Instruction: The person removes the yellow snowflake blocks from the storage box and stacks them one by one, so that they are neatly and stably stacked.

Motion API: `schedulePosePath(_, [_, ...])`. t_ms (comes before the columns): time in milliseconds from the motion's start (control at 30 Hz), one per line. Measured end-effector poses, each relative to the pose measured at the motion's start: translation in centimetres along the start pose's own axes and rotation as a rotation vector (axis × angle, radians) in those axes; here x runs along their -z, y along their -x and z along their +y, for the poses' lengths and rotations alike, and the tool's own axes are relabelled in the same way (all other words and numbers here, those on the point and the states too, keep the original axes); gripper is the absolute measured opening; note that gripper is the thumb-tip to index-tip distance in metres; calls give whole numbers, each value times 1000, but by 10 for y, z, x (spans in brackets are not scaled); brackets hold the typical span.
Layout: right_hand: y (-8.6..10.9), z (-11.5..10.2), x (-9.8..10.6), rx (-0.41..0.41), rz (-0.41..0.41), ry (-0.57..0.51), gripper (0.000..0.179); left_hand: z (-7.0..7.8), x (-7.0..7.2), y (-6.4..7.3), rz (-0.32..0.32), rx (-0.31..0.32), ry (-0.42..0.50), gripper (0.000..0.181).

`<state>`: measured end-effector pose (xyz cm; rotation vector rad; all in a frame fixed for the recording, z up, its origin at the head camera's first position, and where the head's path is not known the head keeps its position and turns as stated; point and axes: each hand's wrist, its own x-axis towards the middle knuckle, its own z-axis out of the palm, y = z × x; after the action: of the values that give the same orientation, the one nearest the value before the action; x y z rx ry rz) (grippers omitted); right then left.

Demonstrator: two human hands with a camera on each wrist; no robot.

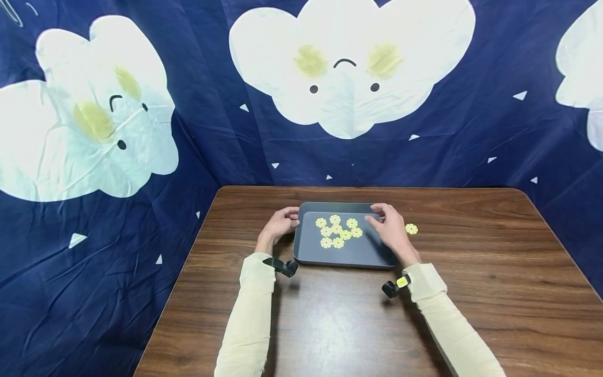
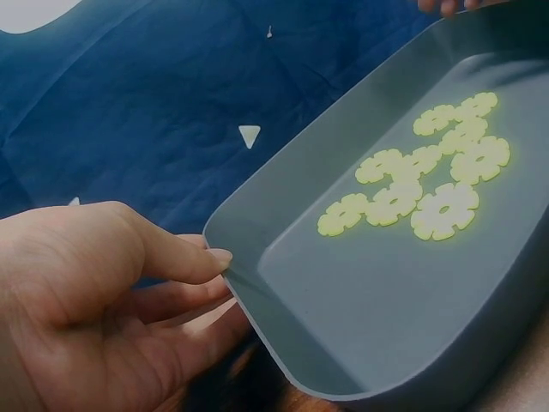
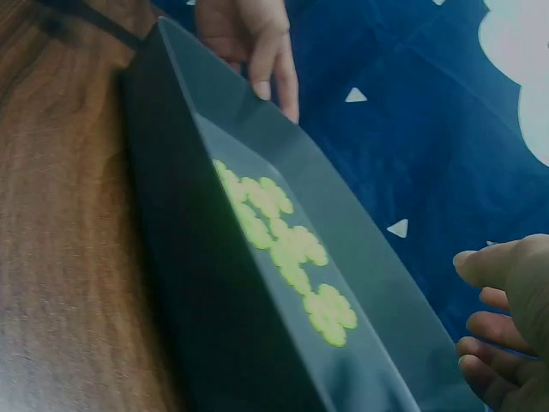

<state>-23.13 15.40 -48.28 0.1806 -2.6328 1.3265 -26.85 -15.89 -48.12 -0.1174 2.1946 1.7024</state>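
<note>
A shallow dark grey tray (image 1: pixel 353 255) lies on the table with several yellow flower-shaped discs (image 1: pixel 338 243) grouped on its floor. At the tray's left end, my left hand (image 1: pixel 280 224) grips the rim. The left wrist view shows the thumb (image 2: pixel 202 262) on the rim's edge and the other fingers outside the wall. My right hand (image 1: pixel 392 229) is over the tray's right end, its fingers loosely bent with nothing between them. A single yellow disc (image 1: pixel 411 229) lies on the table just right of that hand.
The brown wood-grain table (image 1: pixel 494 262) extends around the tray. Dark blue cloth (image 1: pixel 301 157) printed with white clouds and small triangles hangs behind the table and along its sides. Both wrists carry black straps with small cameras.
</note>
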Motion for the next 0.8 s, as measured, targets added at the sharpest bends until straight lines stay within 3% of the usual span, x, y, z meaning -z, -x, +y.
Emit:
schedulePosePath(433, [5, 7, -21, -45, -160, 118, 44, 0, -1, 0, 9, 8, 5, 52])
schedulePosePath(800, [7, 14, -27, -83, -204, 156, 41, 0, 0, -1, 9, 4, -6, 53])
